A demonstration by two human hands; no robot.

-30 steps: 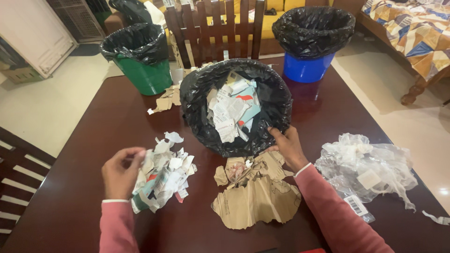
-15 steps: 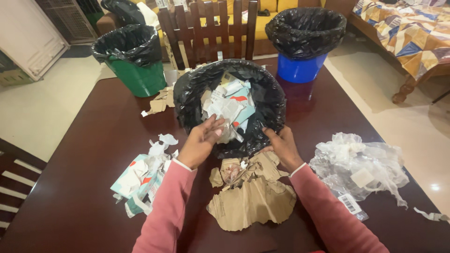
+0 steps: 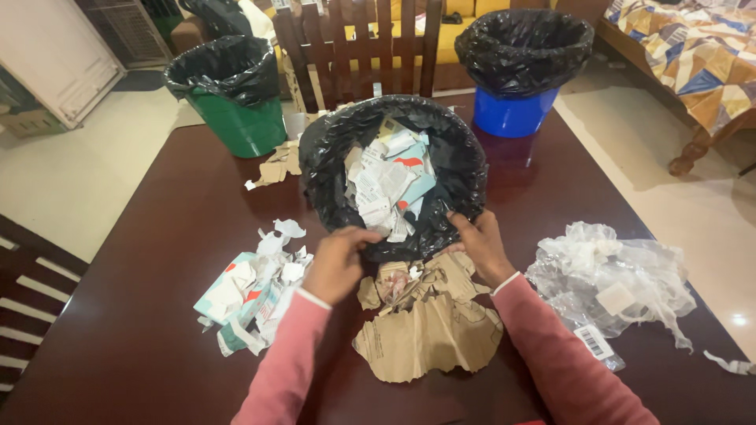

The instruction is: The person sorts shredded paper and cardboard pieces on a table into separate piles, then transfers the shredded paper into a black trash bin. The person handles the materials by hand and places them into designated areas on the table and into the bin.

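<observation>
I'm looking down on a dark wood table (image 3: 157, 236), w/ a black-lined bin (image 3: 392, 177) at centre, tipped toward me and full of torn paper scraps (image 3: 386, 185). Behind it are a green bin (image 3: 232, 94) and a blue bin (image 3: 520, 67), both w/ black liners. Torn brown paper (image 3: 429, 327) lies just below the bin; a clear plastic wrap heap (image 3: 606, 275) is to the right, a torn carton pile (image 3: 252, 287) to the left. My left hand (image 3: 337, 264) and right hand (image 3: 480, 245) are apart, each pinching the liner's near rim. I judge the liner thin, slippery and soft, the load light; best grip is at the rim over the bin edge.
</observation>
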